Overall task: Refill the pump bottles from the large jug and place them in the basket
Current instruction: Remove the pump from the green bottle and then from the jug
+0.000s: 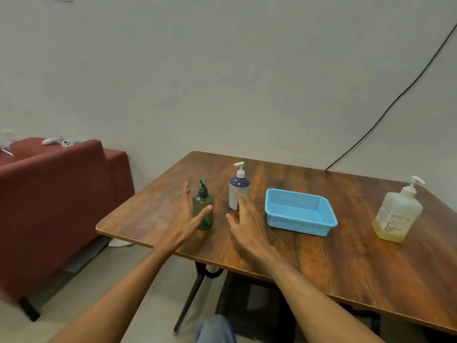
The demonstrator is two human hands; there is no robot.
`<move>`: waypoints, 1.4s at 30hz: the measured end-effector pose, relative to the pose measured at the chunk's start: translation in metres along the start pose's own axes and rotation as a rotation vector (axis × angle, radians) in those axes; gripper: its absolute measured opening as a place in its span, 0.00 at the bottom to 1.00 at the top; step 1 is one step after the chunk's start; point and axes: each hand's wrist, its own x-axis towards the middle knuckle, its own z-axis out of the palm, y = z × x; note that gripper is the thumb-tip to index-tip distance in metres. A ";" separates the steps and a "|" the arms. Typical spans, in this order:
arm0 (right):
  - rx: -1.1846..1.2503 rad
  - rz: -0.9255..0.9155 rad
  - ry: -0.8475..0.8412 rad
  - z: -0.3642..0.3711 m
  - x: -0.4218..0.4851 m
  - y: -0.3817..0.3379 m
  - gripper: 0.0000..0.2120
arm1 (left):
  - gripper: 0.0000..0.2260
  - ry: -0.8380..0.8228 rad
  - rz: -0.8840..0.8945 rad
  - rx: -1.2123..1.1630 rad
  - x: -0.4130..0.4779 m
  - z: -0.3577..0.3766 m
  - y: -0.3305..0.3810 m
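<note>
A small green pump bottle (203, 207) stands upright near the table's left end. Behind and to its right stands a taller white bottle with a dark blue top and white pump (239, 188). My left hand (183, 219) is open just left of the green bottle, its thumb crossing in front of the bottle. My right hand (245, 219) is open in front of the white bottle, fingers partly covering its base. An empty light blue basket (300, 226) lies to the right. The large clear jug (398, 214), with yellow liquid low inside and a pump top, stands at far right.
The wooden table (321, 256) has its front edge running diagonally toward me. A red sofa (57, 194) sits to the left with a white controller (58, 141) on its back. A black cable (395, 100) runs down the wall behind the table. Black table legs show below.
</note>
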 end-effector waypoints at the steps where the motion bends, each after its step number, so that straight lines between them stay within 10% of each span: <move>1: 0.029 0.019 -0.044 0.006 0.003 0.002 0.34 | 0.56 -0.032 -0.001 -0.022 0.004 0.002 -0.005; 13: 0.306 0.099 -0.233 0.047 0.027 0.015 0.32 | 0.24 -0.031 0.110 -0.126 0.022 0.018 -0.011; 42: 0.261 0.251 0.041 -0.075 -0.081 0.114 0.38 | 0.26 -0.402 0.237 -0.274 -0.038 0.145 0.083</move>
